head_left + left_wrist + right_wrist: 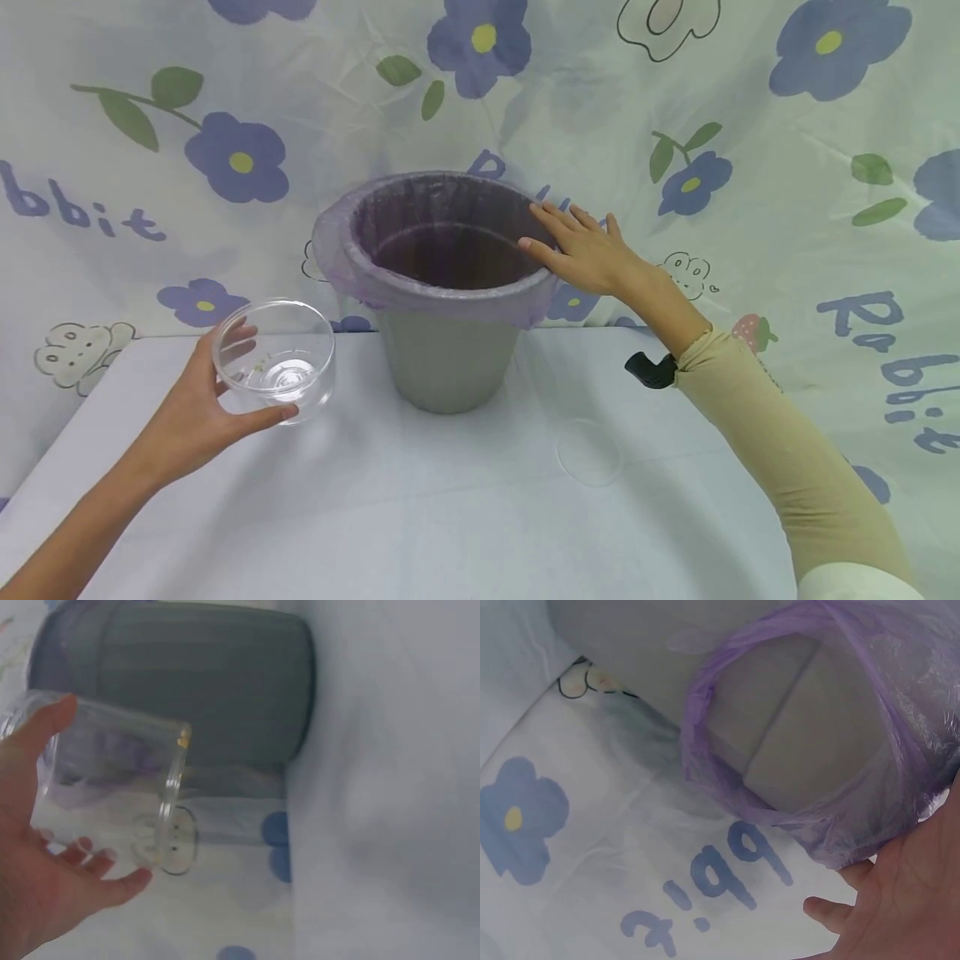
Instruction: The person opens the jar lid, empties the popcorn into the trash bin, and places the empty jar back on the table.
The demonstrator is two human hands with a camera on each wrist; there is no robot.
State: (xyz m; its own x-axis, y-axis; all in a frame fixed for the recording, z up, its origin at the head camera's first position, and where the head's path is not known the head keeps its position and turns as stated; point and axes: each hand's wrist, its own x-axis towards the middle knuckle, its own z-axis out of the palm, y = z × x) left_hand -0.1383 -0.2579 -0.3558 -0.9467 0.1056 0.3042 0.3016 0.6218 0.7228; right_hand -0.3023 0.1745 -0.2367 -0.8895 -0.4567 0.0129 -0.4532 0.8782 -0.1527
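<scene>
A clear round container [288, 367] is gripped by my left hand [197, 425], thumb along the near side and fingers round the far side. Its open top faces up toward the head camera, with a few small yellowish bits inside. To the right stands a grey trash bin [450, 367], upright and lined with a thin purple bag [435, 292] folded over its rim. My right hand [581, 250] rests on the bin's right rim with fingers spread and nearly straight. In the right wrist view, the bag's loose edge [697, 735] hangs beside the palm.
A thin clear disc [588, 452] lies flat on the white table [420, 517], right of the bin. Close to the right sleeve [780, 450] is a black curved object [651, 370]. A flower-printed cloth [337, 125] hangs right behind the bin.
</scene>
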